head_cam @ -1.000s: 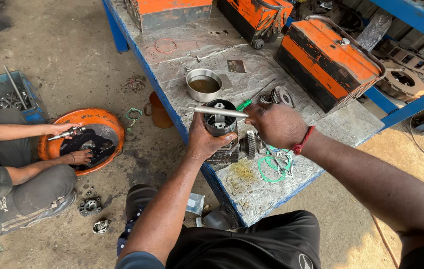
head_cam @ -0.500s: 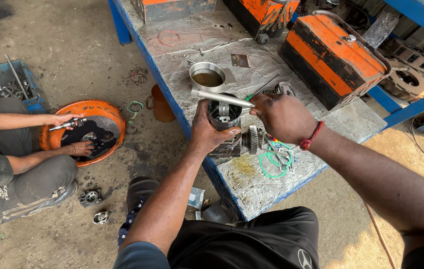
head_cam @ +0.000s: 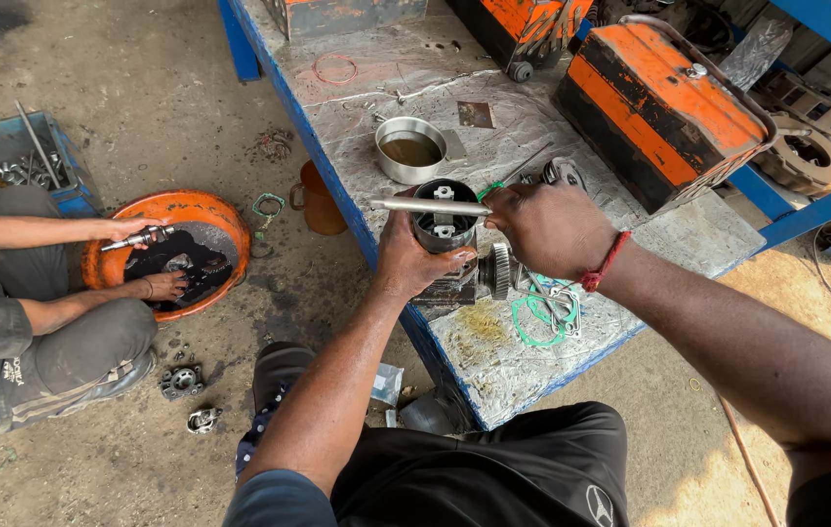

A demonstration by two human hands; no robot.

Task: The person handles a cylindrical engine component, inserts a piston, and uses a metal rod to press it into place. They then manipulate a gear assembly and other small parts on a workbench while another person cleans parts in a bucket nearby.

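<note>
My left hand (head_cam: 413,256) grips a dark metal cylinder housing (head_cam: 445,219) that stands open end up at the workbench's near edge. My right hand (head_cam: 547,229) holds a thin silver metal rod (head_cam: 430,207) level across the top of that housing. A toothed gear part (head_cam: 499,271) sticks out beside the housing, below my right hand. Green gaskets (head_cam: 535,310) lie on the bench under my right wrist.
A steel bowl of brown liquid (head_cam: 409,149) sits behind the housing. Orange metal cases (head_cam: 659,107) stand at the back right on the blue-edged workbench (head_cam: 493,361). On the floor at left, another person's hands work over an orange basin (head_cam: 169,250); small metal parts (head_cam: 181,381) lie nearby.
The rod has settled level over the housing's top; my hands have stayed on the housing and rod. The person at left keeps working in the basin.
</note>
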